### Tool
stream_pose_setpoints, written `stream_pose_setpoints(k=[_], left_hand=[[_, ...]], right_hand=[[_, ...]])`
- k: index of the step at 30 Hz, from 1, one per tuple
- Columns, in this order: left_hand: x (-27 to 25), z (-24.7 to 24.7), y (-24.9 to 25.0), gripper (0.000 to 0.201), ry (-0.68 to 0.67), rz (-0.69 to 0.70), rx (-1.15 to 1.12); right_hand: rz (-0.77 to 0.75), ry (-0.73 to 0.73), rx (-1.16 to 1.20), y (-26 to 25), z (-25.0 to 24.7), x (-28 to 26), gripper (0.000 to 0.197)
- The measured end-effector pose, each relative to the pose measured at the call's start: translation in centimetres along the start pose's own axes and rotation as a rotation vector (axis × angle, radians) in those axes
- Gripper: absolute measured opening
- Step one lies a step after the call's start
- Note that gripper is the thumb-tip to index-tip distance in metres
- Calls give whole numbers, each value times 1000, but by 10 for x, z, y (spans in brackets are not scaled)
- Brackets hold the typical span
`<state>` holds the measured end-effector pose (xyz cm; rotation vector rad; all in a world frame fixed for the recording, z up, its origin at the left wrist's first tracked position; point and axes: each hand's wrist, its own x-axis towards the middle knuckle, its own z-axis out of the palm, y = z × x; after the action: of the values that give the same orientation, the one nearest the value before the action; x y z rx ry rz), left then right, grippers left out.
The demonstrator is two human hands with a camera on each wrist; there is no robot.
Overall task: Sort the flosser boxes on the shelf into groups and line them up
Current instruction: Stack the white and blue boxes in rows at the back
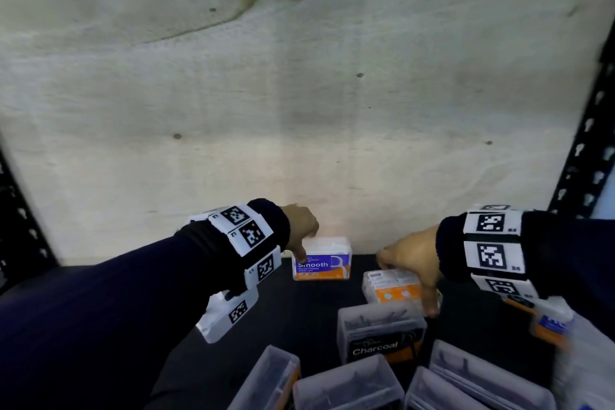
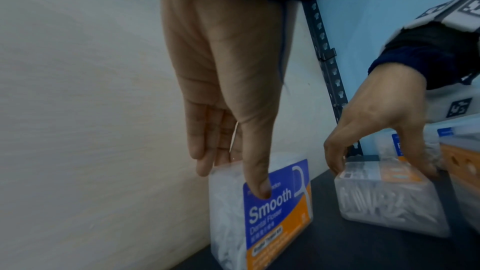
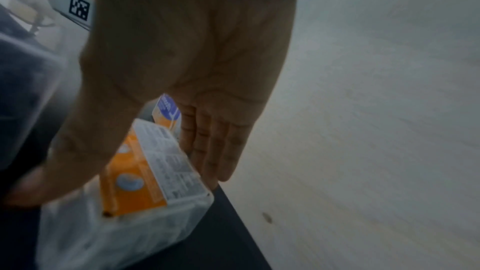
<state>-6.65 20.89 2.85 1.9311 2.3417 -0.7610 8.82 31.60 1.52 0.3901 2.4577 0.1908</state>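
A clear flosser box with a blue and orange "Smooth" label (image 1: 322, 261) (image 2: 275, 213) stands upright on the black shelf (image 1: 316, 304) against the back wall. My left hand (image 1: 306, 243) (image 2: 233, 180) pinches its top left corner from above, thumb on the label and fingers behind. To its right a second white-flosser box (image 1: 389, 289) (image 2: 384, 202) (image 3: 145, 171) lies with its orange back label facing up. My right hand (image 1: 407, 286) (image 2: 383, 170) (image 3: 119, 187) grips it from above, fingers on the far side and thumb on the near side.
A "Charcoal" box (image 1: 379, 336) stands just in front of the right hand. Several more clear boxes (image 1: 349, 386) crowd the shelf's front. Another blue and orange box (image 1: 549, 326) lies at the right. Black slotted posts (image 1: 585, 150) frame the shelf; the pale back wall (image 1: 299, 110) is close behind.
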Motion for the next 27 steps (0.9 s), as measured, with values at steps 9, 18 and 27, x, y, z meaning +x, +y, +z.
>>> stream_pose_setpoints(k=[9, 18, 27], left_hand=[[-9, 0, -12, 56, -109, -30, -61], [-11, -1, -8, 57, -128, -47, -84], [-26, -5, -4, 53, -82, -21, -61]], right_hand=[[92, 86, 209, 22, -16, -3, 37], [170, 124, 311, 30, -18, -7, 60], [186, 158, 78, 15, -21, -23, 48]])
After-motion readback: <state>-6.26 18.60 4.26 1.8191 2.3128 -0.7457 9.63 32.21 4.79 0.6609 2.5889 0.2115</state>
